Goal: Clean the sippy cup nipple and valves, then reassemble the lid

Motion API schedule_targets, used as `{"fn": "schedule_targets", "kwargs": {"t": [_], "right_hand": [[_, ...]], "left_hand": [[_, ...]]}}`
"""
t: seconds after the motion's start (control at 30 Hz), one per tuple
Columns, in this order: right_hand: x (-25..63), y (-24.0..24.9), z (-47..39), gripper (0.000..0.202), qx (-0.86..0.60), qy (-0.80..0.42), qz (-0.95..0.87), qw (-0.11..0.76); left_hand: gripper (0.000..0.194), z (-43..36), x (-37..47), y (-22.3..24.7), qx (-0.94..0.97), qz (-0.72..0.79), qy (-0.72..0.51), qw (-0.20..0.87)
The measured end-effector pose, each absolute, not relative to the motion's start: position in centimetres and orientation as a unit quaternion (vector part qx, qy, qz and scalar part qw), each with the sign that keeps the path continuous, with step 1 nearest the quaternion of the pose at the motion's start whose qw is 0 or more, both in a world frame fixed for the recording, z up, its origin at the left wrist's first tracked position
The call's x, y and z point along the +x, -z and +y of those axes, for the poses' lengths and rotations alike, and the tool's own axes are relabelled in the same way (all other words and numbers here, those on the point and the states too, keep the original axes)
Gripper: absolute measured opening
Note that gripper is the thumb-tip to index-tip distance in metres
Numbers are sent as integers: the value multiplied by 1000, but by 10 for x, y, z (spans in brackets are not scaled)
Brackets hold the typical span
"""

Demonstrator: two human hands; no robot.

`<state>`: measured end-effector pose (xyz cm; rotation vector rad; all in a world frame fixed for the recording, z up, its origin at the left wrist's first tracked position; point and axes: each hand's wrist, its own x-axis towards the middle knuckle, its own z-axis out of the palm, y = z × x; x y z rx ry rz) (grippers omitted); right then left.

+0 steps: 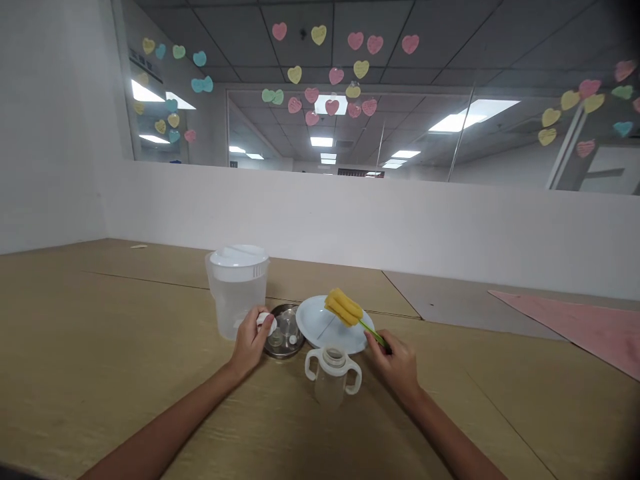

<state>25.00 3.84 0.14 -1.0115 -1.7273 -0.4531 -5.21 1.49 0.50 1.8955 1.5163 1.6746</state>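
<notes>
Above the tabletop [150, 353], left fingers [257, 311] pinch a white bit [262, 318], right fingers [384, 360] curl round a sponge brush [343, 307], likely a holding step, with careful aim needed next

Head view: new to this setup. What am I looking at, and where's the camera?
There's no machine here: these are a person's two bare hands, seen from one camera worn on the head, looking forward and down. The left hand holds a small white part; I can't tell what it is. The right hand grips a yellow sponge brush by its green handle. On the table stand a lidded pitcher, a metal dish of small parts, a pale plate and, nearest the camera, a two-handled bottle with an open top.
</notes>
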Motion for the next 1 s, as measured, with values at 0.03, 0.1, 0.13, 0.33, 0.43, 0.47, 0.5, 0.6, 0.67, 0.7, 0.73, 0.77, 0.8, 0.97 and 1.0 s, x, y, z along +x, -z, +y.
{"fn": "schedule_targets", "kwargs": {"t": [0.03, 0.1, 0.13, 0.33, 0.43, 0.47, 0.5, 0.6, 0.67, 0.7, 0.73, 0.77, 0.8, 0.97, 1.0], "right_hand": [[249, -1, 38, 36, -424, 185, -719, 519], [248, 0, 38, 37, -427, 178, -721, 516], [247, 1, 39, 38, -427, 175, -723, 514], [243, 8, 41, 37, -420, 160, -738, 503], [242, 8, 41, 37, -423, 164, -733, 506], [242, 8, 41, 37, -424, 164, -733, 507], [242, 8, 41, 37, -424, 163, -733, 507], [242, 8, 40, 37, -426, 156, -733, 507], [242, 8, 40, 37, -428, 153, -733, 507], [242, 9, 40, 37, -430, 152, -733, 505], [242, 9, 40, 37, -432, 150, -733, 504], [242, 9, 40, 37, -434, 149, -733, 502], [242, 9, 40, 37, -436, 147, -734, 501], [242, 8, 40, 37, -436, 147, -734, 499], [242, 8, 40, 37, -436, 148, -734, 499]], "left_hand": [[29, 17, -52, -4, 633, 519, -567, 96], [30, 21, -51, -2, 631, 528, -562, 87], [30, 23, -51, -1, 638, 527, -557, 77], [34, 27, -53, 8, 665, 521, -534, 39], [34, 27, -54, 8, 667, 526, -525, 58], [33, 27, -54, 7, 670, 527, -520, 64], [32, 26, -55, 7, 672, 527, -515, 68], [29, 26, -55, 5, 681, 521, -511, 64], [31, 27, -56, 4, 685, 516, -512, 50], [32, 28, -56, 4, 687, 513, -512, 45], [31, 29, -56, 4, 689, 513, -511, 43], [30, 30, -56, 4, 690, 512, -510, 46], [29, 30, -56, 4, 691, 511, -509, 50], [32, 29, -55, 3, 693, 515, -499, 73], [32, 28, -55, 2, 696, 515, -495, 72]]}}
